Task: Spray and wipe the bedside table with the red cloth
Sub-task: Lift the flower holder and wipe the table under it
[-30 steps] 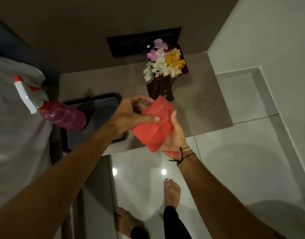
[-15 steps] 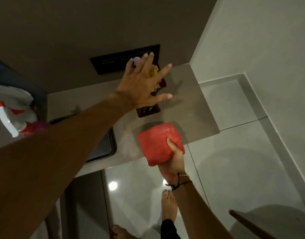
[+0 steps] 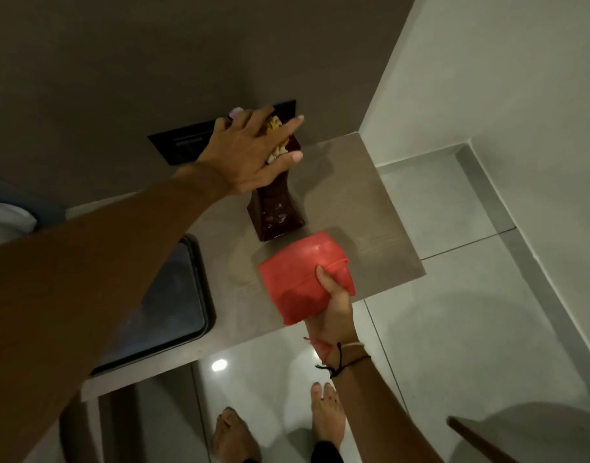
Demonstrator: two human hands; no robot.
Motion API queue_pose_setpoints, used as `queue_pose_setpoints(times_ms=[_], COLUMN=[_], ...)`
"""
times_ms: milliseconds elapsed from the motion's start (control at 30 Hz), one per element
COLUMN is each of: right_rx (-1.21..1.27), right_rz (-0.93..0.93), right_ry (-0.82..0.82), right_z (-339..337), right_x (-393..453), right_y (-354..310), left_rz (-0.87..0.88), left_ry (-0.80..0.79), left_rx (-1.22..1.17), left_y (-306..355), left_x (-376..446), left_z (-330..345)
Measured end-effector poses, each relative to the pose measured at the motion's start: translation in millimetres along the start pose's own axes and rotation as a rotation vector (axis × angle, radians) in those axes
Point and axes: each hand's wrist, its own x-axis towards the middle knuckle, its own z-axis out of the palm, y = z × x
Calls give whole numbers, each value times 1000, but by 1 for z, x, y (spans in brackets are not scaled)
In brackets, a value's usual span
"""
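The red cloth [image 3: 297, 272] lies folded on the grey-brown bedside table [image 3: 370, 228], near its front edge, partly hanging over it. My right hand [image 3: 333, 312] grips the cloth's near side, thumb on top. My left hand [image 3: 250, 155] reaches across the table and rests over the flowers in a dark red-brown vase [image 3: 277, 212]. Its fingers are spread around the blooms, with the thumb beside the vase's neck. The vase stands just behind the cloth. No spray bottle is in view.
A black tray [image 3: 180, 295] sits on the table's left part, partly hidden by my left arm. A black wall panel [image 3: 183, 145] is behind the vase. White bedding [image 3: 6, 222] lies at far left. Glossy floor tiles and my bare feet are below.
My left hand let go of the cloth and reached up onto the vase's flowers. My right hand brought the cloth down onto the table. The spray bottle has left the view.
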Motion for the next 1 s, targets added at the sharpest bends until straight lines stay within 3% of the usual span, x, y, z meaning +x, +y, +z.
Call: queue_pose_setpoints(times_ms=[67, 133, 233, 300, 400, 600, 667, 733, 867, 900, 1000], right_rx=[-27, -132, -363, -723, -1307, -1838, -1881, -1758, -916, -828, -1086], right_rz=[-154, -420, -856, -1031, -1047, -1011, -864, -807, -946, -995, -1121], right_ry=[149, 285, 282, 255, 170, 120, 54, 59, 288, 334, 333], right_z=[19, 41, 78, 96, 105, 49, 33, 27, 40, 45, 72], right_x=[6, 11, 26, 45, 71, 75, 62, 49, 33, 36, 59], right_y=[2, 3, 10, 23, 48, 82, 86, 87, 62, 51, 29], left_rz=[-4, 0, 7, 2, 13, 36, 62, 61, 49, 49, 49], left_ry=[1, 21, 41, 24, -4, -39, -37, -33, -35, -36, -37], left_rx=[-39, -66, -113, -132, -160, -161, -118, -105, -101, -100, -126], left_y=[-7, -7, -9, -14, -20, -24, -21, -19, -23, -24, -25], left_x=[3, 2, 5, 11, 19, 21, 19, 18, 22, 22, 24], left_z=[1, 4, 5, 3, 2, -1, 0, 1, -2, -1, -2])
